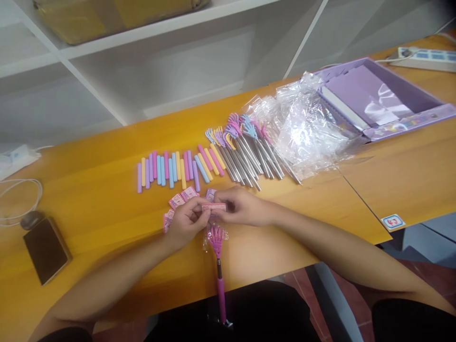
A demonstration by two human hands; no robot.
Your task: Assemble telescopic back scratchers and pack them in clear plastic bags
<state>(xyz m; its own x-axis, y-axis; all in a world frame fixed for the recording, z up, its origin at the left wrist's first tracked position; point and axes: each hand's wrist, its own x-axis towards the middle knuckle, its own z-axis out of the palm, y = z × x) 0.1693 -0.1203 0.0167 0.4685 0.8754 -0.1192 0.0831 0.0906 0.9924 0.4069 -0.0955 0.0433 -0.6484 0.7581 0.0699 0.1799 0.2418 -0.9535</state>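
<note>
Both hands meet over the front part of the table. My left hand [188, 221] pinches the left end of a small pink card [213, 207], and my right hand [244, 206] grips its right end. Just below them lies a magenta hand-shaped scratcher [216, 237] in clear wrap, its magenta handle reaching past the table edge. Several pink printed cards [176, 201] lie beside and behind my left hand. Farther back is a row of pastel tubes [171, 168]. Several metal rods [245, 161] with coloured hand-shaped heads lie to its right.
Clear plastic bags [302, 128] are heaped at the back right, against a purple box [406, 126]. A dark phone [47, 250] and a white cable lie at the left. Power strips [423, 58] sit at both far ends. White shelving [178, 71] stands behind the table.
</note>
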